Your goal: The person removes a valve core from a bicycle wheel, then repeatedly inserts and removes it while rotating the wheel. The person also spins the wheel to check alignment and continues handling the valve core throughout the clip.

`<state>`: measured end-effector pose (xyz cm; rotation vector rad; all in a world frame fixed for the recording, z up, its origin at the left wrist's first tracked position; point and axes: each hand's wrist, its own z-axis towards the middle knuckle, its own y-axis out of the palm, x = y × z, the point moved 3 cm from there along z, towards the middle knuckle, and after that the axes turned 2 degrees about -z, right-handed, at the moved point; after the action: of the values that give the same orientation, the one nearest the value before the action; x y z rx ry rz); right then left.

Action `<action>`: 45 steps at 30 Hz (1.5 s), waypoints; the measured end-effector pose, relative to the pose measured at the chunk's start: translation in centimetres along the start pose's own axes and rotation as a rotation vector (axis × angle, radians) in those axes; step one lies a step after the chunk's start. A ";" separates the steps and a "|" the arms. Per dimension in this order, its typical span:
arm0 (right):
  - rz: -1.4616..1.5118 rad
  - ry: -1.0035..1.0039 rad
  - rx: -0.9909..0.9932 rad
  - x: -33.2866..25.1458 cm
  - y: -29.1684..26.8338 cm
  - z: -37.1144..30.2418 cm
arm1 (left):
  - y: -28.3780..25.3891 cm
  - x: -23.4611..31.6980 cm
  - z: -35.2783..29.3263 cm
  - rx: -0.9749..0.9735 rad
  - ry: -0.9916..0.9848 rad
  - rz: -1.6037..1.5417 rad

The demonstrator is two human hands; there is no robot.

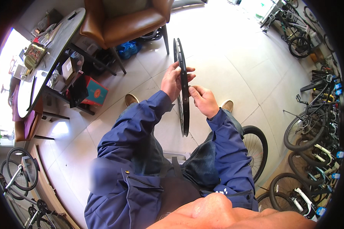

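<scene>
Sitting w/ knees apart, you held a bare black bicycle rim [184, 95] edge-on btwn your hands, upright over the tiled floor [225, 65], its lower arc dipping btwn your legs. Your left hand [172, 81] was wrapped around the rim's upper part, fingers curled over its far side, thumb near. Your right hand [203, 100] pinched the rim just below, thumb and forefinger closed on its edge. Both sleeves were blue jacket. A tyred wheel [256, 150] stood by your right leg. Ahead sat a brown leather chair [122, 21], w/ a cluttered table [46, 65] to your left & a red-and-teal box [94, 91] under it. Parked bikes [313, 126] lined the right side.
</scene>
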<state>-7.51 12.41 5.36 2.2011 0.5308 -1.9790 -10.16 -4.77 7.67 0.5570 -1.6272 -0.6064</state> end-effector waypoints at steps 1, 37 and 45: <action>0.048 -0.036 -0.021 -0.1 0.2 -0.2 | 0.1 -0.2 -0.2 -0.008 0.003 -0.010; 0.114 0.193 -0.196 -2.6 0.0 -9.6 | -2.9 -6.6 -4.4 -0.070 0.180 0.124; 0.047 0.214 -0.224 -2.6 -0.1 -9.8 | -2.3 -6.2 -5.1 -0.068 0.197 0.164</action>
<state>1.43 15.33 9.24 2.2711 0.6840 -1.5840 -4.22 -2.79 2.13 0.4151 -1.4440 -0.4687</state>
